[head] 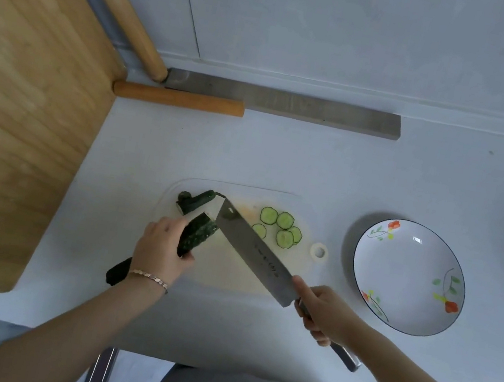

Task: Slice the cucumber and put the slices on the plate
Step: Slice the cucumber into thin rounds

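Your left hand (163, 247) is clamping the cucumber (197, 235) to steady it while fingers (302, 287) of your right hand (321, 314) are gripping the knife (253, 251) for slicing.

Five cucumber slices (285, 220), two cucumber pieces (197, 235), one knife (253, 251), one plate (407, 275).

Pale counter (283, 156) meets pale wall (341, 21) — wooden panel (21, 116) left, grey bar (292, 107) at back.

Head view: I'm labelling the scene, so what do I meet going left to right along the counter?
Wooden board → left hand gripping cucumber → slices → right hand holding knife → plate.
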Tool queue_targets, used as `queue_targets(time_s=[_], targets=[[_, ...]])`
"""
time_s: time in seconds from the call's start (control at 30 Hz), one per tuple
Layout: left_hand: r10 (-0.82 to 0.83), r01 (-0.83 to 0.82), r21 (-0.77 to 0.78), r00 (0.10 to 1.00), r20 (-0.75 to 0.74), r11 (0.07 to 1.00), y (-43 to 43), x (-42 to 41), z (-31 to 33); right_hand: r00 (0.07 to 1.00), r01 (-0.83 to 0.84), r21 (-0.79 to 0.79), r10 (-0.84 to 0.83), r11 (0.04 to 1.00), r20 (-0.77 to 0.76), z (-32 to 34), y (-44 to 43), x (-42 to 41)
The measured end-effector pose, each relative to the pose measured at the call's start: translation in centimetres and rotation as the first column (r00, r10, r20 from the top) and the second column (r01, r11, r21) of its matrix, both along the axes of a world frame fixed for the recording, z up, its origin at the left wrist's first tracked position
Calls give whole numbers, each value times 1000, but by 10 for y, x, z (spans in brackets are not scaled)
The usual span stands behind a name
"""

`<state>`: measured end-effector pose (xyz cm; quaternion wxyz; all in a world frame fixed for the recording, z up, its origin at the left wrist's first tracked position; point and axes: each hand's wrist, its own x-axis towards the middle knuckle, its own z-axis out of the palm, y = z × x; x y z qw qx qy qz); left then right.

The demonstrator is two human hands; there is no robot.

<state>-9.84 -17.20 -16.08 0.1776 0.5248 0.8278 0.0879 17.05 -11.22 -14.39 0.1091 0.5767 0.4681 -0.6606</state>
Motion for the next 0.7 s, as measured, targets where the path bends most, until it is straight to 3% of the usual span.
queue_targets(time_s=[0.13, 0.33, 0.7], targets=[[-20, 20, 11, 1000, 12, 1000, 0, 1, -3, 998, -42, 11, 41, 999, 44, -3, -1, -4], [-103, 102, 33, 994, 46, 994, 7, 12, -4, 982, 187, -9, -187, 982, 32, 3, 9, 13], [-325, 322, -201, 945, 19, 925, 30, 43, -8, 931, 363, 133, -365, 922, -8, 24, 14, 22]])
